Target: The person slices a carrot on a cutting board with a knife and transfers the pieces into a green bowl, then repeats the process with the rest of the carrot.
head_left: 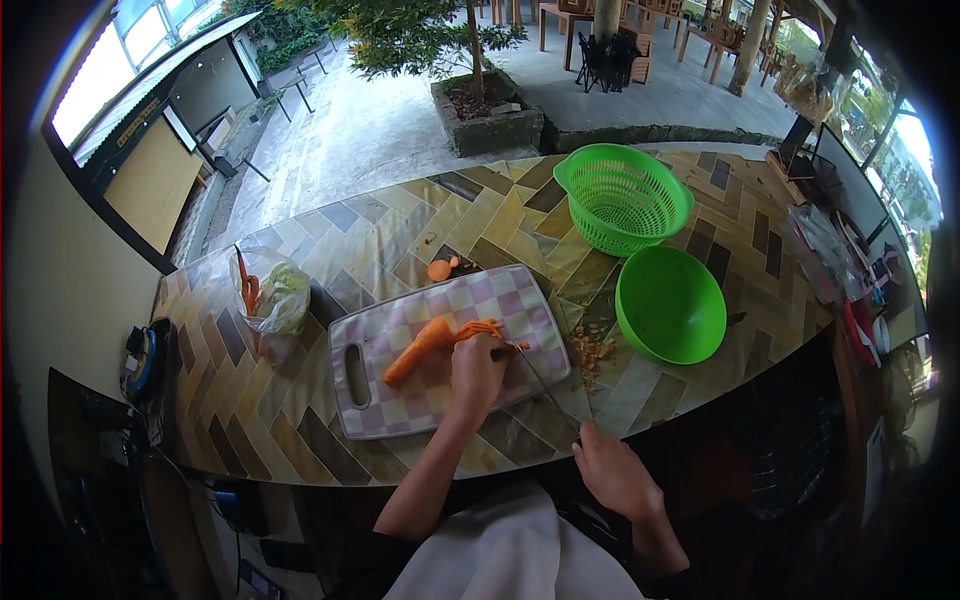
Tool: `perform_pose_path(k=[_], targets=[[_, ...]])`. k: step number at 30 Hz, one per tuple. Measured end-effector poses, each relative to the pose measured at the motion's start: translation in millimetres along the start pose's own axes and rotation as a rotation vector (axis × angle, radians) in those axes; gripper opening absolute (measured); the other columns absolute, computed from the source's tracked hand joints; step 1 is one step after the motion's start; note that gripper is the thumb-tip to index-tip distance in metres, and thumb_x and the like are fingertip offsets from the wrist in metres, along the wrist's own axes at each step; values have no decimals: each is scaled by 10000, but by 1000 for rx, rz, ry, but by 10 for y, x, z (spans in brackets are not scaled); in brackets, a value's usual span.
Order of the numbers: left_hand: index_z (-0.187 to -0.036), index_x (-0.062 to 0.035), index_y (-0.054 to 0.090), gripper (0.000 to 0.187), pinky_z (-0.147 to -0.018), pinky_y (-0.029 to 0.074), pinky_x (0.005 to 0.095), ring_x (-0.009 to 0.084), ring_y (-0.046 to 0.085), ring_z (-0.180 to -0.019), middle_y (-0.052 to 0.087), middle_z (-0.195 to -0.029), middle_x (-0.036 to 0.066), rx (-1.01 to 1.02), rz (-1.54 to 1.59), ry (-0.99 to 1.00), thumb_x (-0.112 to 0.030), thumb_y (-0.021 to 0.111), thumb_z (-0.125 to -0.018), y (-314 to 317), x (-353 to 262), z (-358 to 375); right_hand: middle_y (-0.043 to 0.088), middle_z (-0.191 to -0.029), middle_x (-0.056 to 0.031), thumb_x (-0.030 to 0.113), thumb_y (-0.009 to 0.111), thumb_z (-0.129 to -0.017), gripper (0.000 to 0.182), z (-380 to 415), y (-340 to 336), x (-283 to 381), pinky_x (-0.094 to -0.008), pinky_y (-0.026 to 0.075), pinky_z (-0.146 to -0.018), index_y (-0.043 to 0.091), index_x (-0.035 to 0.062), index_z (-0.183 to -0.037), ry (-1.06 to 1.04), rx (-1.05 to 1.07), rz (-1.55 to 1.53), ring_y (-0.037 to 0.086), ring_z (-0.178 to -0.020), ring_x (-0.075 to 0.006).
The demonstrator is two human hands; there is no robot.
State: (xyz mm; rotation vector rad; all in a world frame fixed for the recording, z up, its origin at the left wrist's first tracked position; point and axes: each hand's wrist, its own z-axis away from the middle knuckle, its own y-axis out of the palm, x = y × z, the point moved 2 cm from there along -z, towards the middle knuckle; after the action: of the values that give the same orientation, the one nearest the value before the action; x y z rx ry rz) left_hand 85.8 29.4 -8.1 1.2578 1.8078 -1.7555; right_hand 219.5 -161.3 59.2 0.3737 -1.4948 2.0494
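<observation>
A chequered pink and white cutting board (515, 300) lies tilted on the table. A peeled carrot (421, 350) rests on it, with thin-cut carrot pieces (480, 327) beside its right end. My left hand (477, 374) is curled, fingertips down on carrot at the board's middle; the fingers partly hide what they press. My right hand (614, 468) is wrapped round the handle of a knife (546, 387). The blade points up and left, its tip close to my left fingers. Small orange bits lie near the tip.
Beyond the board are carrot ends (438, 270). Peel scraps (592, 350) lie to its right, near a green bowl (672, 305) and a green colander (625, 200). A plastic bag of vegetables (282, 300) stands at the left. The table's front edge runs under my forearms.
</observation>
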Motion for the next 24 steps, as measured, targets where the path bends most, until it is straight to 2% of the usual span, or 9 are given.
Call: perform_pose_path(k=[4, 7, 17, 18, 22, 24], targets=[[-890, -43, 774, 198, -746, 552, 343, 308, 710, -771, 714, -828, 172, -10, -18, 29, 5, 708, -710, -3, -3, 9, 623, -756, -308, 183, 458, -1004, 226, -47, 14, -11, -587, 475, -687, 413, -36, -1037, 32, 42, -67, 611, -774, -511], [-859, -31, 760, 146, -734, 528, 412, 381, 667, -768, 665, -778, 212, -31, 69, 51, -29, 707, -723, -1, 0, 15, 617, -746, -311, 184, 467, -1001, 226, -128, 84, -35, -594, 465, -690, 405, -32, -1032, 22, 31, -66, 601, -764, -521], [-865, -28, 760, 156, -739, 540, 400, 372, 675, -769, 682, -797, 204, -28, 73, 48, -15, 707, -718, -9, 25, 6, 620, -789, -310, 187, 500, -984, 259, -2, -97, -81, -585, 460, -707, 438, -59, -1035, -14, 27, -38, 597, -799, -514], [-865, -27, 760, 158, -741, 541, 398, 371, 677, -771, 683, -798, 205, -34, 80, 57, -13, 705, -717, -7, 34, -2, 616, -742, -312, 176, 475, -989, 237, 20, -119, -80, -587, 476, -674, 420, -55, -988, -74, -6, -17, 607, -756, -509], [-865, -24, 758, 167, -747, 547, 393, 367, 684, -785, 683, -809, 216, -70, 96, 107, -5, 698, -711, -3, 90, -22, 613, -737, -311, 181, 482, -987, 238, 40, -109, -40, -587, 475, -668, 426, -51, -997, -81, -35, -34, 606, -752, -510], [-866, -21, 758, 172, -747, 549, 392, 367, 687, -788, 685, -813, 218, -53, 66, 69, 1, 695, -708, -8, 82, -20, 611, -735, -311, 181, 482, -988, 238, 32, -106, 21, -584, 476, -664, 427, -50, -993, -77, -20, -28, 606, -748, -510]])
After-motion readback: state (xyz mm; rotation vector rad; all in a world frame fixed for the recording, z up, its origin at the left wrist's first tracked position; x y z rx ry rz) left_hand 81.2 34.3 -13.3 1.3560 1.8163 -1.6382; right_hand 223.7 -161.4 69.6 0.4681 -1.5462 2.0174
